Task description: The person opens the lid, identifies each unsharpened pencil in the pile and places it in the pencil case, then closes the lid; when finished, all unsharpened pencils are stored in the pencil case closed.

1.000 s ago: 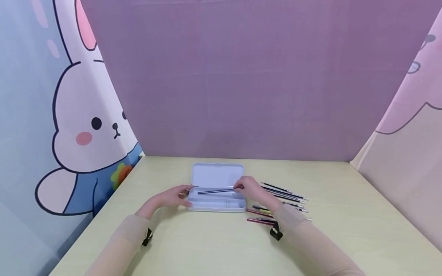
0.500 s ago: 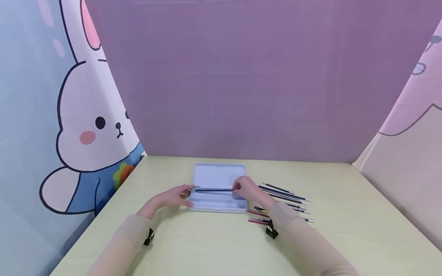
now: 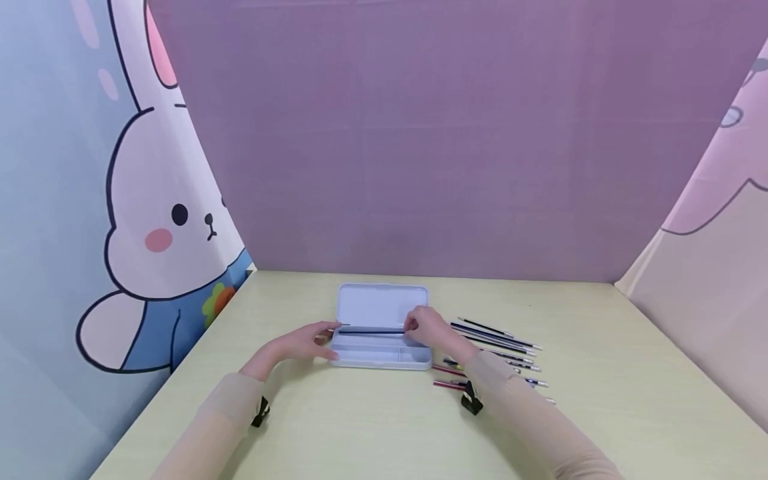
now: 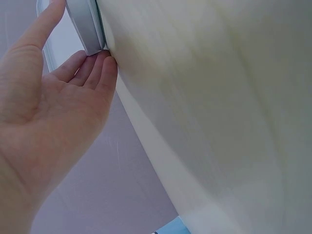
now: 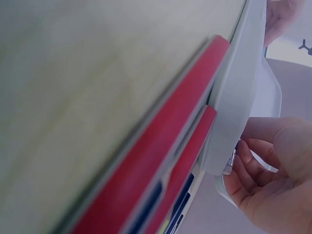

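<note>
A white pencil case (image 3: pixel 367 364) lies with its lid (image 3: pixel 383 303) raised at the back; its tray has compartments. My left hand (image 3: pixel 302 342) holds the case's left end, thumb at the front corner and fingers further back. In the left wrist view, the fingertips (image 4: pixel 100 68) lie against the case's end wall. My right hand (image 3: pixel 427 325) is over the right part of the tray and pinches a dark pencil (image 3: pixel 372 332), which lies lengthwise along the rear compartment. The right wrist view shows the pencil's metal-banded end (image 5: pixel 229 165) at the fingers, partly hidden by them.
Several dark striped pencils (image 3: pixel 498 339) lie right of the case, partly under the right forearm. Red pencils (image 3: pixel 449 385) lie nearer the front; in the right wrist view, a red pencil (image 5: pixel 195 141) ends close to the case wall. A purple backdrop (image 3: pixel 420 167) stands behind the table (image 3: pixel 336 427).
The pencil in my right hand has swung from slanting to level along the rear compartment and sunk lower. My left hand has stayed on the case; the whole view has shifted slightly.
</note>
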The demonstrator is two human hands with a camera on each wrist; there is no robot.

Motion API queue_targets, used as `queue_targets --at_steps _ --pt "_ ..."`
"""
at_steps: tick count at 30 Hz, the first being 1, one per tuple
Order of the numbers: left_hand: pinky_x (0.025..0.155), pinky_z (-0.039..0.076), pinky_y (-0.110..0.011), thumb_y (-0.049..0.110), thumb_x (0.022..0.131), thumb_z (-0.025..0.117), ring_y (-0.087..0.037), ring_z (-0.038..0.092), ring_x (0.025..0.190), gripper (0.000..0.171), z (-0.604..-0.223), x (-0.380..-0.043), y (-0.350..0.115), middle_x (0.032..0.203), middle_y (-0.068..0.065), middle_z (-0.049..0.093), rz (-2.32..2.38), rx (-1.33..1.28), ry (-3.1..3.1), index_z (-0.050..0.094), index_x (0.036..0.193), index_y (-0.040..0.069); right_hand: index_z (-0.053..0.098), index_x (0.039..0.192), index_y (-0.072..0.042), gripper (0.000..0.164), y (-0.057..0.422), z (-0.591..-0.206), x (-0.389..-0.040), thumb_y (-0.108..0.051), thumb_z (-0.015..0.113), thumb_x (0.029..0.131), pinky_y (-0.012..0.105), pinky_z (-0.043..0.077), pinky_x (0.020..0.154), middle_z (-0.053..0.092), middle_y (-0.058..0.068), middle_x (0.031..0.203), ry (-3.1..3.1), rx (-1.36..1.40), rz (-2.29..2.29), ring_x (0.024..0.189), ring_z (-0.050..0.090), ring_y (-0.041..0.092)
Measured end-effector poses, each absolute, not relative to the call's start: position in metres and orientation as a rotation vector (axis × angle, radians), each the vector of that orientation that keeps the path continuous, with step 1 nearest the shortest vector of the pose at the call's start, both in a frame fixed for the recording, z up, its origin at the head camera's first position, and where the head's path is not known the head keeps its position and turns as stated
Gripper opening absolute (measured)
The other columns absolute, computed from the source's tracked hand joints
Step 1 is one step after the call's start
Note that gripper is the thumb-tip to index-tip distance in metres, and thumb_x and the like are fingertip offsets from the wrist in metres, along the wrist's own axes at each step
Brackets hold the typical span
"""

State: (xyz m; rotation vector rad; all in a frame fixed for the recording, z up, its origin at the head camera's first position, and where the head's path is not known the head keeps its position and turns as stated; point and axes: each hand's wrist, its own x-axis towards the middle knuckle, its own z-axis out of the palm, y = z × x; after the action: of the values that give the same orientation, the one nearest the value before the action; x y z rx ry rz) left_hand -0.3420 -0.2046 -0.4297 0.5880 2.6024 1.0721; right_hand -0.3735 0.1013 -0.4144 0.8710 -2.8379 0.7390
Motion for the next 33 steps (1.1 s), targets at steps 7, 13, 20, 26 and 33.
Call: queue_targets --at_steps 7,13,20,26,33 --pt "0.107 0.035 -0.049 0.032 0.081 0.073 -0.036 0.042 0.128 0.079 -0.430 -0.341 -0.205 0.144 -0.018 0.040 1.073 0.584 2.603 0.035 0.143 0.003 0.067 0.077 -0.007 0.007 0.100 -0.414 -0.373 -0.005 0.074 0.077 0.027 0.049 0.069 0.060 0.001 0.076 -2.839 0.859 0.761 0.073 0.056 0.013" --pt "0.107 0.035 -0.048 0.032 0.081 0.073 -0.035 0.042 0.129 0.078 -0.431 -0.343 -0.206 0.145 -0.018 0.039 1.076 0.579 2.598 0.035 0.143 0.004 0.067 0.080 -0.004 0.004 0.101 -0.413 -0.375 -0.002 0.070 0.079 0.028 0.051 0.071 0.061 0.002 0.079 -2.860 0.837 0.775 0.076 0.057 0.014" --pt "0.108 0.034 -0.049 0.034 0.080 0.074 -0.036 0.041 0.129 0.081 -0.432 -0.344 -0.207 0.146 -0.018 0.037 1.056 0.576 2.600 0.035 0.144 0.005 0.068 0.083 -0.003 0.003 0.106 -0.408 -0.375 -0.006 0.068 0.082 0.027 0.049 0.070 0.064 0.001 0.078 -2.851 0.828 0.857 0.074 0.057 0.011" --pt "0.109 0.031 -0.051 0.035 0.076 0.077 -0.038 0.037 0.132 0.090 -0.430 -0.342 -0.208 0.148 -0.020 0.032 1.018 0.595 2.605 0.030 0.146 0.005 0.069 0.087 -0.005 0.006 0.114 -0.401 -0.376 -0.010 0.069 0.083 0.025 0.049 0.069 0.065 0.001 0.079 -2.826 0.822 0.930 0.074 0.057 0.009" --pt "0.108 0.032 -0.051 0.037 0.082 0.071 -0.036 0.039 0.131 0.082 -0.427 -0.340 -0.210 0.146 -0.019 0.036 0.966 0.614 2.629 0.031 0.145 0.004 0.069 0.090 -0.005 0.008 0.128 -0.392 -0.374 -0.012 0.067 0.085 0.025 0.050 0.068 0.066 0.001 0.081 -2.819 0.808 0.965 0.074 0.058 0.010"
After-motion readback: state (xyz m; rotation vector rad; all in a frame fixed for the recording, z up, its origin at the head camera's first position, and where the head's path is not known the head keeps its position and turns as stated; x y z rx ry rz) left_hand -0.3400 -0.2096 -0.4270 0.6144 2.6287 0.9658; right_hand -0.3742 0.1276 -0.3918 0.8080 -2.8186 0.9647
